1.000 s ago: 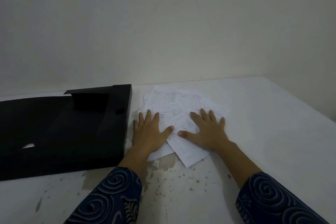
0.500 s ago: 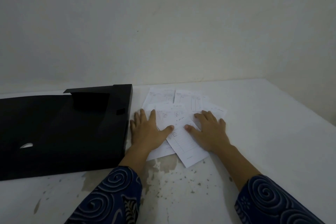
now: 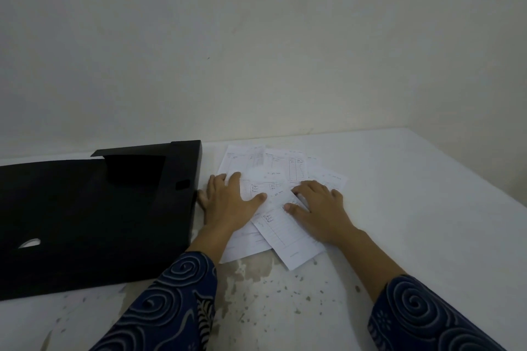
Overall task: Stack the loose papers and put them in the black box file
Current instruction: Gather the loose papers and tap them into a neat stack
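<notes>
Looking down from the head view, a white table (image 3: 413,208) is seen, with a plain wall (image 3: 285,51) behind it. A messy pile of loose papers (image 3: 288,239) is spread flat near the middle of the table, with the sheets fanned out and lying over each other. The left hand (image 3: 231,205) is laid flat on the pile at its 9 o'clock side, with the fingers spread wide and nothing gripped. The right hand (image 3: 319,208) is laid on the pile at its 3 o'clock side, with the fingers a little bent and pressed down on the sheets; nothing is gripped there either. The thumbs are pointed toward each other and are kept apart. The black box file (image 3: 85,216) is lying flat at 9 o'clock from the papers, just beside the left hand, and it cannot be told if they touch. Dark blue sleeves (image 3: 171,302) with swirl shapes are seen at 6 o'clock. Brown stains (image 3: 256,273) are seen on the table below the pile.
</notes>
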